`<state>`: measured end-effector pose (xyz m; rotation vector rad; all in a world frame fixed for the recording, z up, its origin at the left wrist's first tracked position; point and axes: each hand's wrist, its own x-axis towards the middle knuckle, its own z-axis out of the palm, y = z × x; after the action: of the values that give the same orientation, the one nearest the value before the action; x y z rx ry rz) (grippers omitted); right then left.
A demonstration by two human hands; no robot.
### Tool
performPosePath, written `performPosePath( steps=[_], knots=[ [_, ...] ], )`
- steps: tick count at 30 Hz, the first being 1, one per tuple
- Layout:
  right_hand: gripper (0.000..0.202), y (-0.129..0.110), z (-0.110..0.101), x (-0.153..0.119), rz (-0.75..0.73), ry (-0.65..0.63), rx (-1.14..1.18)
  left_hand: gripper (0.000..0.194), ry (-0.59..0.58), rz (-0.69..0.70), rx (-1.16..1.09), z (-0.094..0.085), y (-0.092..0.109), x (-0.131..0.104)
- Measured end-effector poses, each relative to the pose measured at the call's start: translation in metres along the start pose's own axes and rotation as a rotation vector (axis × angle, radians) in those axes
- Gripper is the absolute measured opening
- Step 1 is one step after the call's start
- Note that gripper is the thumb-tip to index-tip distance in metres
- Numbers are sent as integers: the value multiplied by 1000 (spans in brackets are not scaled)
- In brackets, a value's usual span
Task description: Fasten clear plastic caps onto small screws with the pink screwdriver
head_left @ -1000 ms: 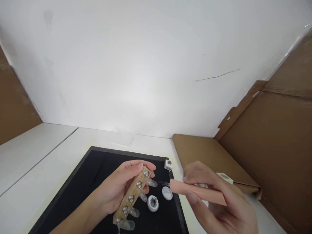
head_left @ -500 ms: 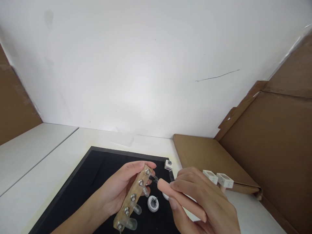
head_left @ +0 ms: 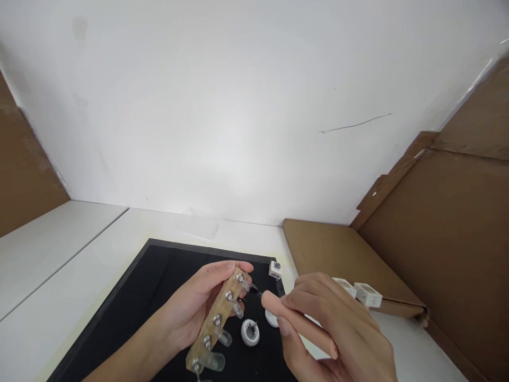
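My left hand (head_left: pixel 199 297) is wrapped round a wooden bar (head_left: pixel 221 313), which is tilted over the black mat. Several metal studs with clear, nail-shaped tips stick out from the bar toward the right. My right hand (head_left: pixel 326 323) grips a pink cylindrical handle (head_left: pixel 298 323) between thumb and fingers. A thin dark end of this tool reaches the topmost clear tip (head_left: pixel 248 286); whether they touch is too small to tell.
A white ring-shaped holder (head_left: pixel 250 332) lies on the black mat (head_left: pixel 167 265), with a second round white piece (head_left: pixel 271 318) beside it. A small white block (head_left: pixel 274 269) sits at the mat's right edge. Farther right are a flat cardboard box (head_left: pixel 330 244) and white blocks (head_left: pixel 368 295).
My right hand and the pink-handled tool have moved slightly right, away from the bar. The wooden bar has turned a little in my left hand.
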<state>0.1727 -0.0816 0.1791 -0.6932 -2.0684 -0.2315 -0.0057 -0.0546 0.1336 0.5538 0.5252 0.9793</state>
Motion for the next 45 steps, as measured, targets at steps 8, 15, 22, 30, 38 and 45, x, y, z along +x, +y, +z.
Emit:
performPosePath(
  steps=[8, 15, 22, 30, 38, 45],
  knots=[
    [17, 0, -2, 3, 12, -26, -11, 24, -26, -1, -9, -1, -1, 1],
    [19, 0, -7, 1, 79, -17, 86, 21, 15, -1, -25, -1, 2, -1],
    [20, -6, 1, 2, 109, 23, 212, 19, 141, -74, -135, 8, 4, 0],
    [19, -9, 7, 6, 75, -35, 176, 19, 169, -95, -173, 13, 7, 1],
    [18, -7, 4, 6, 82, -8, 164, 18, 164, -87, -184, 12, 7, -1],
    [18, -6, 6, 4, 89, -13, 185, 19, 129, -65, -156, 11, 5, 0]
  ],
)
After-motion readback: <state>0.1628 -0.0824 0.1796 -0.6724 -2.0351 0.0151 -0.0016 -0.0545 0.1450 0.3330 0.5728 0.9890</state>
